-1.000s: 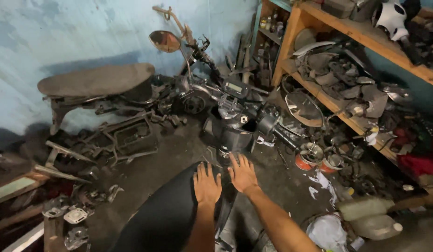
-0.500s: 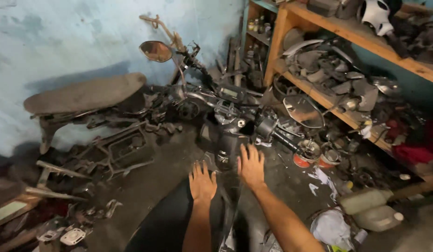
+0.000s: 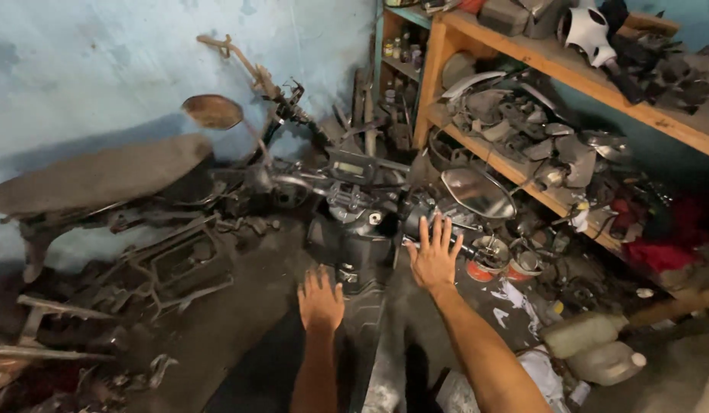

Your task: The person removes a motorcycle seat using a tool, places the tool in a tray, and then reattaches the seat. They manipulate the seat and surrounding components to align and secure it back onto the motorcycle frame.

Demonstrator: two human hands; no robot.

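Black, dusty scooter (image 3: 354, 229) stands directly ahead of both hands. Left hand (image 3: 320, 300) lies flat on its black seat (image 3: 270, 367), fingers slightly apart. Right hand (image 3: 433, 256) is raised near the handlebar (image 3: 416, 222), fingers spread, gripping nothing. Two round mirrors (image 3: 477, 191). Two pale plastic jugs (image 3: 591, 348) lie beneath the wooden shelves (image 3: 523, 46).

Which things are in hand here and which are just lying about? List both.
In hand: left hand and right hand, both open, reaching toward the scooter and its handlebar.

Lying about: dusty seat, round mirror, wooden shelf, plastic jugs.
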